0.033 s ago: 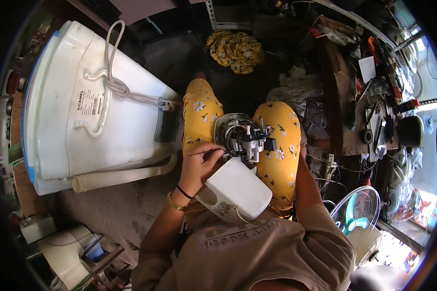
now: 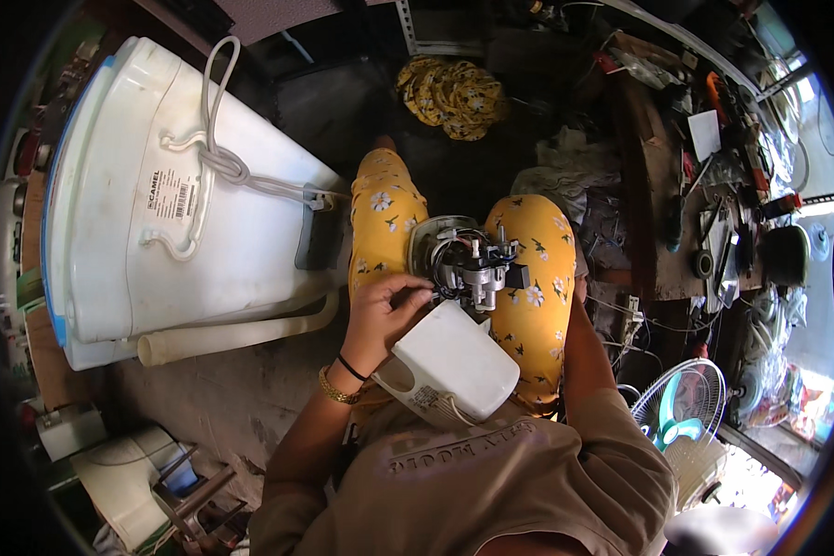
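A fan motor assembly (image 2: 477,269) with dark wires and a silvery gear housing lies between my thighs, which are in yellow floral trousers. My left hand (image 2: 391,306) is at its near left edge, thumb and fingertips pinched together; whatever lies between them is too small to name. Just below, a white plastic housing (image 2: 463,357) rests against my lap, with a round opening on its left and a short pale cord. My right forearm (image 2: 591,347) runs along the outside of my right thigh. The knee hides the right hand's fingers.
On the left stands a large white cooler box (image 2: 241,222) with a rope handle and a pipe (image 2: 232,343) beside it. A wooden workbench (image 2: 663,222) cluttered with tools is on the right. Nearer is a fan with teal blades (image 2: 674,422). Bundled yellow cloth (image 2: 449,97) lies ahead.
The whole view has shifted very slightly. My left hand stays at the motor's edge with only a tiny change in the fingers; motor and housing keep their places.
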### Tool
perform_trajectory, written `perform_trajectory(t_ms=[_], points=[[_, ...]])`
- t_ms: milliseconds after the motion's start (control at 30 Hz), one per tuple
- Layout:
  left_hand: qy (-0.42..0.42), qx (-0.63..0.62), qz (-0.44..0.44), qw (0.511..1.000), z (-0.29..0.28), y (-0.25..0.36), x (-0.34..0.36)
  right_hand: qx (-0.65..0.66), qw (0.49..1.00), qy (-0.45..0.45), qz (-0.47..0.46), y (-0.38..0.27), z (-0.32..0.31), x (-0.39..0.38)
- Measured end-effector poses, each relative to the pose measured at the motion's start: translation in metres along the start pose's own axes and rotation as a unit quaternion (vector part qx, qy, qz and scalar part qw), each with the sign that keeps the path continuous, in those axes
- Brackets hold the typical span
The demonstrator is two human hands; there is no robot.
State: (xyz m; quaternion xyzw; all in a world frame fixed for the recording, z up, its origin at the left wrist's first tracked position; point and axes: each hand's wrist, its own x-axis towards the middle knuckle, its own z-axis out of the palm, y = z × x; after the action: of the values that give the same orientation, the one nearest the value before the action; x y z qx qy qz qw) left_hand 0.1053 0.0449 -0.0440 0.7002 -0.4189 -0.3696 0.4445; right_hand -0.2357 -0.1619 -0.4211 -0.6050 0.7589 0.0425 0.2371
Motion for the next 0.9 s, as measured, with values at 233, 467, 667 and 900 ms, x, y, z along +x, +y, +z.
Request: perform_trajectory(t_ms=[233,467,667,900], points=[[0.001,0.064,0.000,0.998,0.006,-0.006,0.009,-0.027,0.998,-0.049,-0.042,-0.002,-0.023,0.017],[-0.015,0.006,0.025,1.000,-0.003,-0.025,0.007,0.379,0.894,-0.203,-0.126,0.093,-0.123,-0.079],[-0.016,0.003,0.021,1.000,-0.011,-0.009,0.002,0.508,0.755,-0.366,-0.195,0.033,-0.301,-0.220],[-0.001,0.062,0.038,0.997,-0.012,-0.008,0.002,0.295,0.749,-0.529,-0.268,-0.112,-0.336,-0.255]])
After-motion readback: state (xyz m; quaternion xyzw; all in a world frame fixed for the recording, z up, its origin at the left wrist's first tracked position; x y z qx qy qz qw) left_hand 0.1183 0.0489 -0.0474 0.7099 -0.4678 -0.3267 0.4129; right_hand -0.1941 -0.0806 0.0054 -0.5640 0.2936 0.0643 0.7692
